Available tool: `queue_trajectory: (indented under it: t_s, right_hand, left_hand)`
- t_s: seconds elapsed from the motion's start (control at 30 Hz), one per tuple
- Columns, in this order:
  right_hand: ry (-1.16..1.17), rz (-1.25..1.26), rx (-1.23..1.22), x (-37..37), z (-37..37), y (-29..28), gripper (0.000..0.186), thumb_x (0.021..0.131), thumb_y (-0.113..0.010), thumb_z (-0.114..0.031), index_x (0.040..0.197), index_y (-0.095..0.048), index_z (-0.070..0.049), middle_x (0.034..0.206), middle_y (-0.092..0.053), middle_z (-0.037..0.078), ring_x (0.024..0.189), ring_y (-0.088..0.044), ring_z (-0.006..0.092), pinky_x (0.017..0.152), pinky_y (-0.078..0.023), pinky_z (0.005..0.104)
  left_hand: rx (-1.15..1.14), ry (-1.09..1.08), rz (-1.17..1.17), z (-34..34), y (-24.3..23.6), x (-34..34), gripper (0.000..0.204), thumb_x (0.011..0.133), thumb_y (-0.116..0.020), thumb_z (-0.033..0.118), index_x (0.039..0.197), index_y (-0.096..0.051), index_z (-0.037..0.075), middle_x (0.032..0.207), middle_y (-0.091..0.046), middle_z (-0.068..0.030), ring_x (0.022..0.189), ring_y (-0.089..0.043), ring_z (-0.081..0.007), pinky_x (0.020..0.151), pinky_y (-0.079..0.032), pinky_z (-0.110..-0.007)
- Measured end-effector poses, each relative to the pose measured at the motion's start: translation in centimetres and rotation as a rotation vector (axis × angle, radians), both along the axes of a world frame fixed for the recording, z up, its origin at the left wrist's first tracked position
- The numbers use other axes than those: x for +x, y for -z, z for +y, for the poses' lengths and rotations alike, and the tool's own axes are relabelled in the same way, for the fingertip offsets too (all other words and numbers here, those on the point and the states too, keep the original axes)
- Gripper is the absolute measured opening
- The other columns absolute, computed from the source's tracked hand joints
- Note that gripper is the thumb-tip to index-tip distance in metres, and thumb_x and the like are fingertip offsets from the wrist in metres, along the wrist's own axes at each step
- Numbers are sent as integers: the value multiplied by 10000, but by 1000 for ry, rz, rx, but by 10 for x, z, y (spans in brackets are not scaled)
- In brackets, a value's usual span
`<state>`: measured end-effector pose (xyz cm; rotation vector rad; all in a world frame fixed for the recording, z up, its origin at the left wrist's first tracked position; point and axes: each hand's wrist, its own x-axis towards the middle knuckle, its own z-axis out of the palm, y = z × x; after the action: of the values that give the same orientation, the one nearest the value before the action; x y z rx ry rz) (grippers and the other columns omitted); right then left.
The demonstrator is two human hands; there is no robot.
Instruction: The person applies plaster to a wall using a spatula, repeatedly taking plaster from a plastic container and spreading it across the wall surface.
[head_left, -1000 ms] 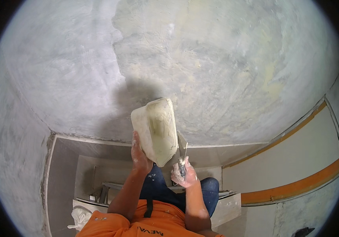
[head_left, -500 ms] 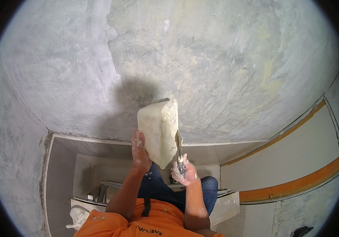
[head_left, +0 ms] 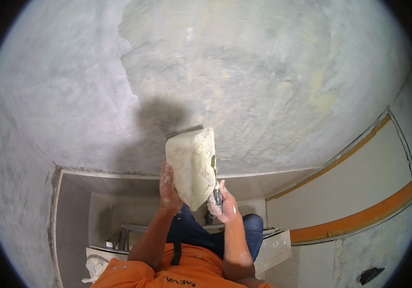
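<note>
In my left hand (head_left: 168, 189) is a cream-white plastic tub (head_left: 183, 161), gripped along its left side and tipped so that its outer wall faces me. Pale wet plaster (head_left: 205, 161) smears the tub's right edge. My right hand (head_left: 225, 207), dusted with plaster, is closed round the dark handle of a putty knife (head_left: 218, 199). The knife points up along the tub's right rim, and its blade is mostly hidden there. What lies inside the tub cannot be seen.
Ahead spreads a patchy grey-white plastered surface (head_left: 244, 86), with my shadow on it. Below its edge is a recess (head_left: 119, 189). To the right runs a pale panel with orange strips (head_left: 354, 225). A white bag (head_left: 95, 266) lies at lower left, a dark object (head_left: 370, 275) at lower right.
The putty knife has moved in against the tub's right rim, so less of its blade shows. The tub has dropped slightly in view, still in my left hand.
</note>
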<state>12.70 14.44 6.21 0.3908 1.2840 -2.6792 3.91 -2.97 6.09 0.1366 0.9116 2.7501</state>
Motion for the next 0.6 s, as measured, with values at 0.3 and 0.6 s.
queue_trajectory:
  t_s: [0.3,0.6]
  right_hand:
    - [373,-163,302,3,-9,-15,426,1038,-587,-430,831,-601,-59,617,-511,13,452,-424,97,409,-329,248]
    - [296,104,465,52,-9,-48,286,1021,-623,-281,985,-695,-6,712,-599,15,572,-496,76,485,-359,235]
  left_hand:
    - [113,76,10,-13,-31,4,699,1051,-442,566,1538,-350,73,1461,-502,-119,1315,-525,-280,1088,-459,-441]
    - [-12,-332,-23,-8,-20,-8,599,1086,-423,444,1512,-367,27,1496,-453,-146,1387,-447,-312,1136,-391,-457]
